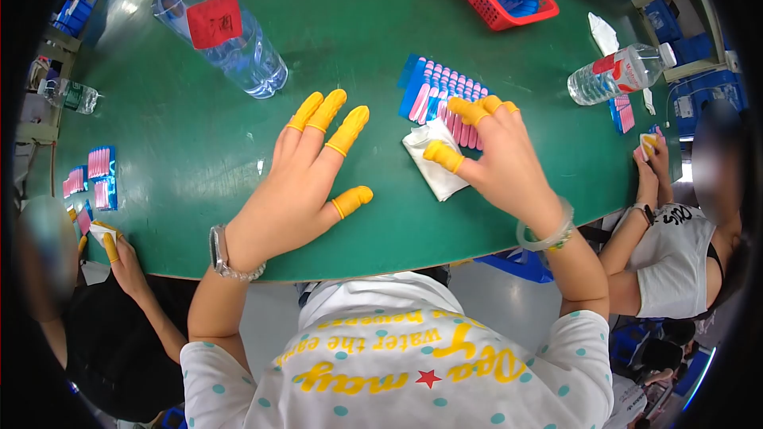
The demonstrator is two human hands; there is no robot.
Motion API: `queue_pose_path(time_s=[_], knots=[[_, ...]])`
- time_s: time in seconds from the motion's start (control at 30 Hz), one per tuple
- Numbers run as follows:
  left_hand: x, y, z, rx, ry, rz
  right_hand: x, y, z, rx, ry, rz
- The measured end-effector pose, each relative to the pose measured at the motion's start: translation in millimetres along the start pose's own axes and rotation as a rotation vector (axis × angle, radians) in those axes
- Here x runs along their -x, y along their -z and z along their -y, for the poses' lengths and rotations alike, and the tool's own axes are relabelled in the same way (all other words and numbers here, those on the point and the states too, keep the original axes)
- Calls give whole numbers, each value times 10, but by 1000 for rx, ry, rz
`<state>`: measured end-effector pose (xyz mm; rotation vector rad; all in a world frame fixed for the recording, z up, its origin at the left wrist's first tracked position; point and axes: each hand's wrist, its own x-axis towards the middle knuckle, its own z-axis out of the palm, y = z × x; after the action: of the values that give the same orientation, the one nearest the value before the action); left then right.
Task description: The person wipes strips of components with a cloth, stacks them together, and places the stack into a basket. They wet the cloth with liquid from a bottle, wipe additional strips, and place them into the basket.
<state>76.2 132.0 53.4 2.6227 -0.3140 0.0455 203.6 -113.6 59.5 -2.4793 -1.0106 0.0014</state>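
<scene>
several pink strips (466, 133) lie partly behind the right hand (509, 159)

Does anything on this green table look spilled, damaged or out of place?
Nothing stands out. No spill or breakage shows on the table; the tall clear bottle with a red label stands upright, capped. The folded white cloth lies slanted by the right hand, which looks ordinary.
</scene>
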Motion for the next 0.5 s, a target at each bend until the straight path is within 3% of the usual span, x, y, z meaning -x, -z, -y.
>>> queue_pose_path(time_s=[0.17,0.23,0.27,0.33,0.37,0.43,0.5], knots=[[53,-60,-111,51,-2,-43,65,-215,36,53,-4,-14],[34,-75,-162,72,-6,-65,64,-196,58,-328,-105,-3],[21,-111,-173,206,14,-90,60,-177,83,-330,-107,-1],[-13,-216,-220,303,19,-184,70,-149,149,-1048,-374,108],[-39,-244,-267,304,22,-185,87,-177,179,-1047,-374,111],[-63,-314,-345,784,217,-141,162,-270,229,-1292,-264,-20],[-61,-376,-334,815,190,-162,249,-362,258,-1340,-258,-23]])
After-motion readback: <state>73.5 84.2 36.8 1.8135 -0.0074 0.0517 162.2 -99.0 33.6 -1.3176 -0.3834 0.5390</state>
